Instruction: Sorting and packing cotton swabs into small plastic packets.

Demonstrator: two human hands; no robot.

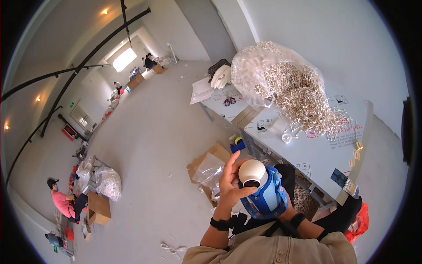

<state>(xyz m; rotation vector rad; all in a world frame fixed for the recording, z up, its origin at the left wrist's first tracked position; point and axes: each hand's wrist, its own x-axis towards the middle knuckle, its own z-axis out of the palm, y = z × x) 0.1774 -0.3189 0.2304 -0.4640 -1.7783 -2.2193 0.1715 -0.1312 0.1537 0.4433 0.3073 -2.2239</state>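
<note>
In front of my body I hold a thermos bottle [269, 196] in a blue patterned sleeve, tilted so that its rounded white lid faces me. A dark patch shows at the lid's near side. My left hand [228, 182] grips the white lid [252, 171] from the left, with the thumb across its near edge and a forefinger pointing up. Around the bottle's lower right side is my right hand [288, 210], its fingers mostly hidden behind the sleeve. Both wrists wear black bands.
To my right, a grey table [281, 132] bears a big clear bag [250, 66] spilling a heap of cotton swabs [303, 101]. A small round white tub [286, 138] stands near them. An open carton [206, 165] and a red bag [360, 222] lie low. A co-worker in pink [63, 202] sits far left.
</note>
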